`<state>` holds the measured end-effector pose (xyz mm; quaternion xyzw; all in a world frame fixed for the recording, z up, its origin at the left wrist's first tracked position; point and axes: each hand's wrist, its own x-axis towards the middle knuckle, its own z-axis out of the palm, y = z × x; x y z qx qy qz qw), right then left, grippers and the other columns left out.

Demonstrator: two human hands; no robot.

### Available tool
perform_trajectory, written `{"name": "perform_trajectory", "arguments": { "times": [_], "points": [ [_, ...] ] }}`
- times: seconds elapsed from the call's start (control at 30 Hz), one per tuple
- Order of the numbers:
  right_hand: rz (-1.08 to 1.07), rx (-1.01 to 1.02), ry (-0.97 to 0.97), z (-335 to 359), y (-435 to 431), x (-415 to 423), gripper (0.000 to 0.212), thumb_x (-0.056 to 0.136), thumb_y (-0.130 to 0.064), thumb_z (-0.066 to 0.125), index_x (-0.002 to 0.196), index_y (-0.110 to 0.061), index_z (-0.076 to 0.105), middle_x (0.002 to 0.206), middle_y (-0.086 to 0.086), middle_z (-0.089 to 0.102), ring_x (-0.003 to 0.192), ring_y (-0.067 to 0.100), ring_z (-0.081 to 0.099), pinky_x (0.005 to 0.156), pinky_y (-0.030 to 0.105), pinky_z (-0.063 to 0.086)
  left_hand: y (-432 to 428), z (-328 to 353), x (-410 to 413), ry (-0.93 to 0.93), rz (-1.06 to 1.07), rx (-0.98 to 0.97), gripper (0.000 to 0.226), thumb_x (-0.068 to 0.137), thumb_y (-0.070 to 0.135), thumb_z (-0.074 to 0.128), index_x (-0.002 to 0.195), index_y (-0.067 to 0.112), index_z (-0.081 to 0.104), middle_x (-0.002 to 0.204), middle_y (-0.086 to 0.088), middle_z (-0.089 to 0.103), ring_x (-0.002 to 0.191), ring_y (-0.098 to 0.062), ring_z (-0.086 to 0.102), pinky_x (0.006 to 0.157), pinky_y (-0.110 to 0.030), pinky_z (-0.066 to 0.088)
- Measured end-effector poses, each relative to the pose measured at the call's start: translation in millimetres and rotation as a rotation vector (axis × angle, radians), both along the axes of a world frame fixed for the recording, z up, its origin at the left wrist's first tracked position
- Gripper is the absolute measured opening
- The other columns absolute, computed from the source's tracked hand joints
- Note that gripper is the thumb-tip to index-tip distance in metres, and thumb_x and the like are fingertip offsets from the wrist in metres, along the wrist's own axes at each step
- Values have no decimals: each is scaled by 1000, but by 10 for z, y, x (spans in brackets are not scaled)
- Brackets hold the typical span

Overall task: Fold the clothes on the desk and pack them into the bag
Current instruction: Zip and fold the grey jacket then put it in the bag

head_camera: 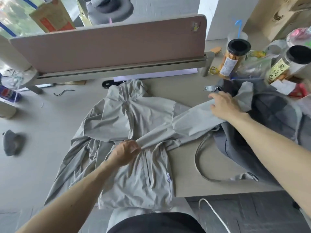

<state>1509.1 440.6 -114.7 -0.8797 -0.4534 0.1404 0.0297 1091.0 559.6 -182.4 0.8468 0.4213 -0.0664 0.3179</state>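
left hand (124,153) clenched, right hand (225,105) gripping

Divider panel (107,46): pinkish, upright, along the rear. Left jar (234,59) and right jar (286,64): clear, black-lidded, labelled, right of the panel. Wooden brush (216,50): just beside the left jar. Grey cloth lump (13,142): far left, alone. Black cord (64,92): near the panel's foot. White cable (213,212): lower right.
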Motion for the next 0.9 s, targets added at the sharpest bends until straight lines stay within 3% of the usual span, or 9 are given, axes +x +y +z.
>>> {"name": "perform_trajectory", "arguments": {
  "times": [0.1, 0.23, 0.43, 0.53, 0.63, 0.7, 0.77, 0.83, 0.9],
  "points": [
    [127, 42, 90, -152, 201, -666, 39, 94, -23, 55, 133, -18, 56, 132, 9, 56, 120, 35, 53, 95, 44, 42, 328, 85, -277, -30, 149, 91, 24, 86, 41, 66, 86, 17, 71, 87, -3, 68, 80, -26, 66, 67, -29, 41],
    [222, 41, 228, -458, 516, -1480, 45, 93, -26, 55, 137, -16, 54, 139, 6, 55, 125, 31, 51, 100, 41, 43, 759, 83, -808, 73, 348, 146, 25, 83, 27, 75, 101, 11, 69, 103, -15, 65, 93, -35, 64, 81, -37, 48],
    [309, -28, 355, -836, 958, -2529, 55, 96, -29, 54, 148, -15, 40, 146, 7, 45, 134, 28, 43, 106, 42, 40, 1355, -118, -1610, 184, 577, 1, 64, 78, 53, 75, 123, 15, 50, 121, -20, 56, 114, -39, 55, 95, -48, 47],
    [264, -89, 377, -992, 1115, -2818, 65, 97, -33, 52, 155, -20, 25, 155, 8, 33, 139, 31, 37, 108, 45, 39, 1603, -231, -1812, 169, 617, -94, 97, 60, 82, 65, 129, 18, 42, 127, -16, 56, 118, -37, 53, 99, -53, 44],
    [148, -154, 386, -1111, 1216, -2978, 74, 98, -35, 50, 157, -19, 10, 163, 10, 17, 146, 30, 24, 114, 45, 31, 1863, -377, -1922, 219, 609, -174, 111, 49, 90, 58, 135, 21, 40, 125, -8, 59, 117, -33, 56, 102, -54, 43],
    [91, -127, 357, -1198, 1235, -3043, 78, 96, -36, 53, 157, -14, 11, 161, 13, 20, 146, 31, 23, 117, 44, 27, 1973, -434, -1924, 253, 553, -231, 83, 53, 79, 67, 112, 22, 56, 111, -7, 66, 107, -31, 62, 95, -50, 49],
    [68, -107, 308, -1266, 1248, -3093, 79, 94, -40, 55, 156, -11, 16, 160, 15, 25, 145, 32, 26, 118, 43, 26, 2068, -475, -1912, 254, 462, -247, 37, 67, 49, 74, 77, 18, 59, 96, -18, 70, 96, -38, 66, 74, -40, 53],
    [54, -117, 294, -1291, 1269, -3111, 79, 94, -45, 54, 156, -11, 18, 161, 14, 23, 147, 32, 24, 120, 42, 22, 2180, -471, -1913, 228, 423, -241, 13, 76, 17, 68, 71, 12, 57, 88, -23, 69, 90, -43, 66, 58, -33, 42],
    [69, -122, 258, -1297, 1291, -3105, 79, 93, -49, 51, 155, -9, 22, 161, 15, 24, 148, 32, 21, 121, 40, 18, 2345, -402, -1994, 202, 433, -186, 7, 76, 2, 58, 79, 8, 57, 84, -21, 65, 88, -43, 63, 59, -32, 37]
  ]
}}
